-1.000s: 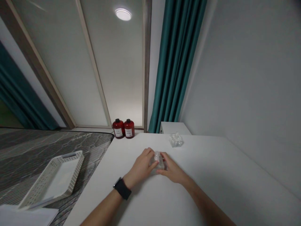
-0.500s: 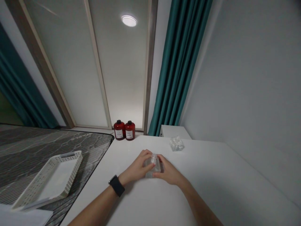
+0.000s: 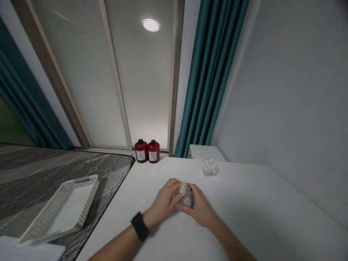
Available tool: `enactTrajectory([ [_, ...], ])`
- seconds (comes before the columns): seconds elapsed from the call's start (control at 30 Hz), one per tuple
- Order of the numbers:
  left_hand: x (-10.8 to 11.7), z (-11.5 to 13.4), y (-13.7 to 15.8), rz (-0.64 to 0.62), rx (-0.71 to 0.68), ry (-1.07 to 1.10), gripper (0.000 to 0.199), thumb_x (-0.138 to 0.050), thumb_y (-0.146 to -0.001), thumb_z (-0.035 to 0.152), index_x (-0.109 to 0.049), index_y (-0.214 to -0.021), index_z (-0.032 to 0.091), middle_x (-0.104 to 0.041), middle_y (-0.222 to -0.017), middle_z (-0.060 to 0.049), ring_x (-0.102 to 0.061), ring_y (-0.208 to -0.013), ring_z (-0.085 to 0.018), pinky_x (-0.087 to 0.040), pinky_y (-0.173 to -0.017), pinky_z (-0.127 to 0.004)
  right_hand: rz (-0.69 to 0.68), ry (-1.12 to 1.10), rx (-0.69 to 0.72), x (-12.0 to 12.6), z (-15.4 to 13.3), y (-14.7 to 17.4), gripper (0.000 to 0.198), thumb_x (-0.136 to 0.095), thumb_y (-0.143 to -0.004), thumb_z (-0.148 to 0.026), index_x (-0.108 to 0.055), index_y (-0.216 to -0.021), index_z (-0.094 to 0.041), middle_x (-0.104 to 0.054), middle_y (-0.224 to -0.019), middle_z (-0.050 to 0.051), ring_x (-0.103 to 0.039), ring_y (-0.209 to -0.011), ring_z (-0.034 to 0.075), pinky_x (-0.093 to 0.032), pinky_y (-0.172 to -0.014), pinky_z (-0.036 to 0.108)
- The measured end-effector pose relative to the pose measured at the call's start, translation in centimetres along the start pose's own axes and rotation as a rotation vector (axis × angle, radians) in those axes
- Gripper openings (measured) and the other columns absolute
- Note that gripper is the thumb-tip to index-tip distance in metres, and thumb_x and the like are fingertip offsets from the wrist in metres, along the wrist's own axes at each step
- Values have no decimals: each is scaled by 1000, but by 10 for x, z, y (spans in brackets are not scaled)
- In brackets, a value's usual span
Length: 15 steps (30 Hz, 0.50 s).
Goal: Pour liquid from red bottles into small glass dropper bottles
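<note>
A small clear container with a rounded, knob-like top stands on the white table; its exact kind is hard to make out. From the left, my left hand wraps its fingers round it, the thumb lying across its near side. My right hand grips the other side, fingers behind and thumb in front. Parts of the container are hidden by the fingers. Beyond my right hand lies a crumpled piece of clear plastic. A black watch is on my left wrist.
Two red bottles with black caps stand side by side at the table's far left corner. Left of the table, a white perforated basket rests on a grey patterned surface, near white paper. A white cabinet stands behind the table.
My view has shifted slightly, so everything sits a little further right. Both hands still hold the clear container, with its top a bit more exposed between the fingers.
</note>
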<state>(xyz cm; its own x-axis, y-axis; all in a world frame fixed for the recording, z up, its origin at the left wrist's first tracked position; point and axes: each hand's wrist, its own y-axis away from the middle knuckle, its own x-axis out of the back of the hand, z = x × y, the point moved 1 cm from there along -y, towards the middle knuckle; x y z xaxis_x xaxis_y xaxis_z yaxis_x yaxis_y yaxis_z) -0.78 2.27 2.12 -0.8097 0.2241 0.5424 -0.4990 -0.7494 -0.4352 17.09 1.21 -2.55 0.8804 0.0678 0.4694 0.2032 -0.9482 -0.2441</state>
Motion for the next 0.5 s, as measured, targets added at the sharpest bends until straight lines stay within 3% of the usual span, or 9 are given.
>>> enactTrajectory([
  [0.23, -11, -12, 0, 135, 111, 8, 12, -64, -89, 26, -53, -87, 20, -60, -96, -4, -56, -96, -22, -46, -87, -36, 4, 65, -45, 0, -2, 2, 67, -80, -64, -18, -52, -124, -26, -60, -126, 8, -53, -121, 32, -42, -105, 50],
  [0.37, -8, -15, 2, 78, 28, 37, 16, -64, -86, 21, -51, -94, 21, -56, -107, -6, -54, -105, -23, -45, -94, -38, -33, 18, -19, 8, -1, 3, 65, -75, -69, -20, -48, -128, -25, -57, -129, 8, -51, -123, 30, -40, -107, 48],
  [0.5, 0, -18, 4, -37, -46, 45, 24, -66, -84, 24, -51, -102, 21, -55, -113, -8, -54, -108, -24, -45, -97, -39, -73, -100, 147, 21, -3, 2, 56, -60, -74, -20, -49, -128, -23, -52, -129, 9, -48, -126, 28, -39, -109, 44],
])
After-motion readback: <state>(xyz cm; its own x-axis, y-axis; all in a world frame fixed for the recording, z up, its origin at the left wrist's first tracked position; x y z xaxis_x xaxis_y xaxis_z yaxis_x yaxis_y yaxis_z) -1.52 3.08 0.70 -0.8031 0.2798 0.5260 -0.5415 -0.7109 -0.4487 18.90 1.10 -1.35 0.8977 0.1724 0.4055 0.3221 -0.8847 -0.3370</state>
